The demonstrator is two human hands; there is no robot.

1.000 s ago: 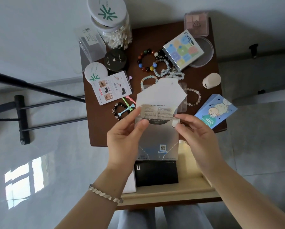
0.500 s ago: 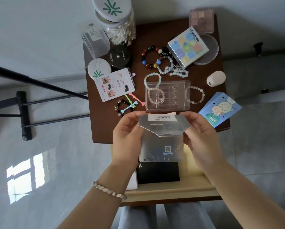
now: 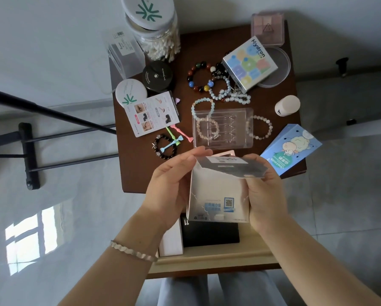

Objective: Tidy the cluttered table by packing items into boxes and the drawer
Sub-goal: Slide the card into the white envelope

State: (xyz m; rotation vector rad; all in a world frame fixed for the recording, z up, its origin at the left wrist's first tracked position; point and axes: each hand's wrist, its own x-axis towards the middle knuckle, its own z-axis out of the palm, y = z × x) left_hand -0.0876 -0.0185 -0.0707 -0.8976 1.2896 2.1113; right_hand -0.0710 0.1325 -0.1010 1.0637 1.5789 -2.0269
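Left hand (image 3: 169, 186) pinches the white box (image 3: 218, 195) by its upper corner, and my right hand (image 3: 266, 195) grips the other side at the folded flap; I judge this is to close it for packing. It hangs over the open drawer (image 3: 207, 260). Beyond, the brown table (image 3: 136, 168) carries bead bracelets (image 3: 206, 87), a clear tray (image 3: 223, 129) and a swab jar (image 3: 158, 40). Grey floor tiles (image 3: 74, 217) surround it.

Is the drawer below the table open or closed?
Open: the drawer sticks out past the table edge; a black box and white box show inside.
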